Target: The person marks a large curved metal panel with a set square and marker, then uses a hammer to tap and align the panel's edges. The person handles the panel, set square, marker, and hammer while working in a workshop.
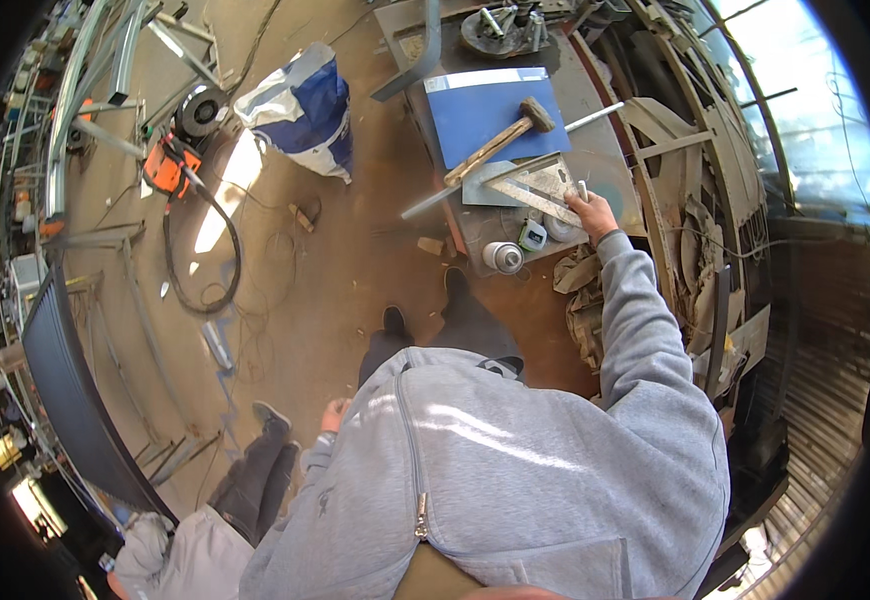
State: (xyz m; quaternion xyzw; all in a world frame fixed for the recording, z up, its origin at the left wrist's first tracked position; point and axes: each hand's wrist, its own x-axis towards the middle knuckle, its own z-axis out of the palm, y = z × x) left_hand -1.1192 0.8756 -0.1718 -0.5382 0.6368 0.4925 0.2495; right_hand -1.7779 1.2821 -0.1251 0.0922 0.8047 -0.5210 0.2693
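Observation:
My right hand (594,215) reaches over the workbench on the right, its fingers closed at the corner of a metal set square (535,188). A small pale stick-like thing (582,190) shows by the fingers; what it is, I cannot make out. Under the square lies a sheet of grey metal (490,185). A wooden-handled hammer (495,147) rests on a blue sheet (460,105) just beyond. Closer to me are a tape measure (533,236) and a spray can (503,257). My left hand (335,414) hangs beside my body, mostly hidden by the sleeve and jacket.
A thin metal rod (595,117) crosses the bench. Clamps lie on a round stand (500,30) at the far end. On the floor are a blue-and-white bag (305,110), an orange machine with a hose (170,165) and metal frames (125,240). Another person (195,545) is at lower left.

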